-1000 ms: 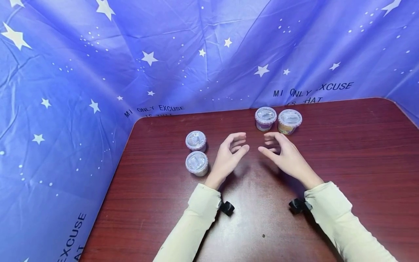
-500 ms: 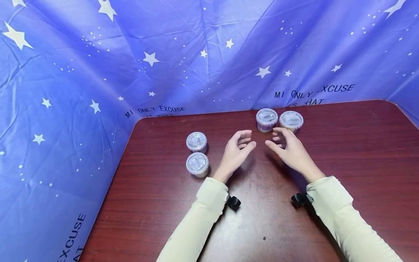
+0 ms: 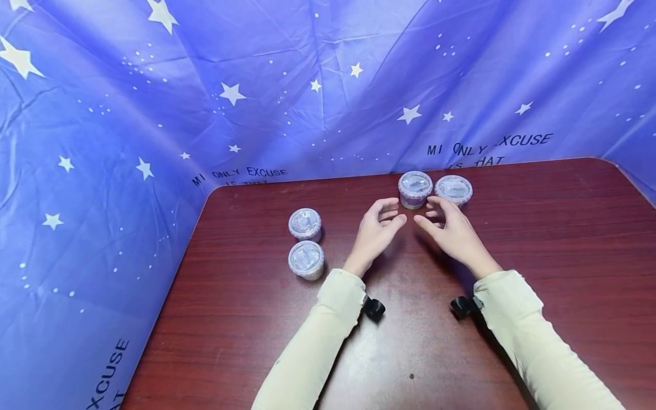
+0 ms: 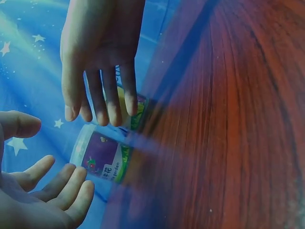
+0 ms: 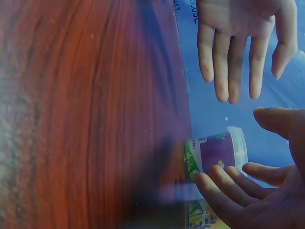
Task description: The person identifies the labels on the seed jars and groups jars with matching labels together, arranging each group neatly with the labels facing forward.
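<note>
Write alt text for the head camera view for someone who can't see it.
Two open hands, left hand and right hand, reach toward a purple tub at the far edge of a dark wooden table; neither visibly touches it. An orange tub stands beside it.

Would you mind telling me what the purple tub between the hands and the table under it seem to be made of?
Purple tub: probably thin plastic; its see-through lid glints and a printed label wraps the wall. Table: wood or wood-look laminate; dark red-brown grain with a smooth, slightly glossy sheen.
</note>
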`<state>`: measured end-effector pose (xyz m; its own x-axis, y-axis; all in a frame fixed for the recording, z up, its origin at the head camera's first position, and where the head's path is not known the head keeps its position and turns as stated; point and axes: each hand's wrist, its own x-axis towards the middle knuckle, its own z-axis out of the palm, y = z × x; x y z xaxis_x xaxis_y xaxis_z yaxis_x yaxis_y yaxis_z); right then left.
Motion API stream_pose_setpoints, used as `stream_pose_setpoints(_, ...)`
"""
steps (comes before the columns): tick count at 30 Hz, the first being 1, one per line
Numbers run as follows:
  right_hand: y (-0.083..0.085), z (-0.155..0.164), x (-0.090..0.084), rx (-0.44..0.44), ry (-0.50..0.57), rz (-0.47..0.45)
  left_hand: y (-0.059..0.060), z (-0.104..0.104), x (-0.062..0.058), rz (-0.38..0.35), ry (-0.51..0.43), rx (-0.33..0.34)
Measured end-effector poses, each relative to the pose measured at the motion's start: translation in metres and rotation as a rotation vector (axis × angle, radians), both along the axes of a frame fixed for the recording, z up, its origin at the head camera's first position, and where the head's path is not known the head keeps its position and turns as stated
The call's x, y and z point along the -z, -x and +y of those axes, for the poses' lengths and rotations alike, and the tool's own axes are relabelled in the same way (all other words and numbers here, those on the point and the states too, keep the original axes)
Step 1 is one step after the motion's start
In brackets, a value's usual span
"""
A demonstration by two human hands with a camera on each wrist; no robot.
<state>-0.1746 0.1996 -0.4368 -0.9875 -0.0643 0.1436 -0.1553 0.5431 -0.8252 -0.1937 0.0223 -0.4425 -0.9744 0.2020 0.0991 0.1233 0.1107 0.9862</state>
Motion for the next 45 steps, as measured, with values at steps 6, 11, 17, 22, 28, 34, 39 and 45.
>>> stream_pose_setpoints(6, 0.005, 0.001, -0.001, 0.011, 0.004, -0.015, 0.01, 0.005, 0.002, -0.028, -0.029, -0.043)
stream_pose_setpoints(11, 0.01, 0.004, 0.001, 0.024, 0.012, -0.017, 0.016, 0.01, 0.003, -0.035, -0.013, -0.062)
stream_pose_setpoints(17, 0.015, 0.005, 0.001, 0.042, 0.002, -0.035, 0.023, 0.015, 0.004, -0.047, 0.023, -0.095)
stream_pose_setpoints(22, 0.02, 0.003, 0.001, 0.048, -0.015, -0.095, 0.027, 0.02, 0.006, -0.079, 0.034, -0.149)
stream_pose_setpoints(28, 0.026, -0.001, 0.007, 0.036, -0.021, -0.119, 0.033, 0.025, 0.01, -0.094, 0.021, -0.168)
stream_pose_setpoints(34, 0.03, -0.003, 0.01, 0.052, 0.0, -0.107, 0.041, 0.028, 0.015, -0.113, -0.077, -0.172)
stream_pose_setpoints(39, 0.032, -0.003, 0.01, 0.063, 0.019, -0.098, 0.046, 0.03, 0.016, -0.108, -0.113, -0.157)
stream_pose_setpoints(45, 0.035, -0.004, 0.013, 0.081, 0.05, -0.077, 0.05, 0.032, 0.015, -0.121, -0.126, -0.163)
